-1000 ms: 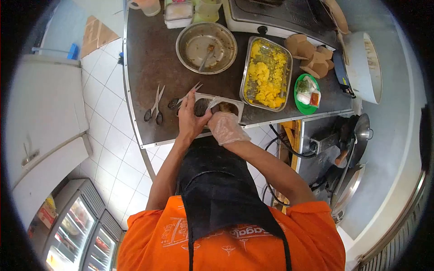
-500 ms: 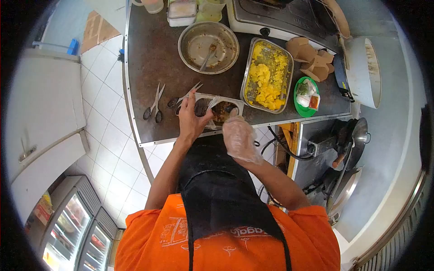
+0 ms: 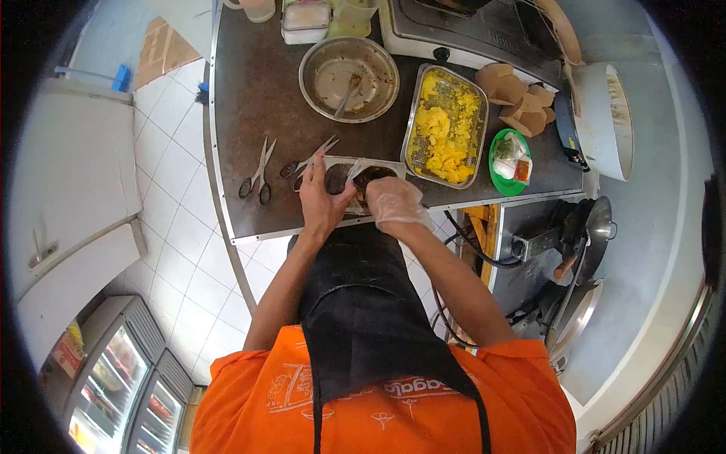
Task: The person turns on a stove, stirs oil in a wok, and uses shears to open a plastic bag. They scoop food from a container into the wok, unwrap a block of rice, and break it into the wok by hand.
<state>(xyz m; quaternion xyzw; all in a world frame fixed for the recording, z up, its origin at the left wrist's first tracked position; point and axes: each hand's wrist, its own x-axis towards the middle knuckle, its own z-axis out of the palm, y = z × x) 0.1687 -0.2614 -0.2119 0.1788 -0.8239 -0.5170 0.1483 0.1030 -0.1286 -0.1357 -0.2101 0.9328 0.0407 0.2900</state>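
At the counter's front edge lies a pale rectangular tray (image 3: pixel 402 168) with round dark wells, partly covered by my hands. My bare left hand (image 3: pixel 321 198) spans its left part, forefinger stretched to the far rim and thumb at a crumpled piece of clear plastic (image 3: pixel 361 163). Over the right well is my right hand (image 3: pixel 397 204), in a clear plastic glove, its fingers curled down at dark stuff (image 3: pixel 371 177). I cannot tell what those fingers hold. Just left of the tray lie two pairs of scissors (image 3: pixel 263 172), both with open blades.
Behind the tray stands a soiled steel bowl (image 3: pixel 308 76) with a spoon (image 3: pixel 348 98). To the right are a metal tray of yellow food (image 3: pixel 442 140), a green plate (image 3: pixel 504 184) with small packets, brown paper boxes (image 3: pixel 529 113) and a stove (image 3: pixel 461 26).
My right hand has shifted slightly up and turned inward over the tray, with its fingers now curled under. The left hand stays about where it was.
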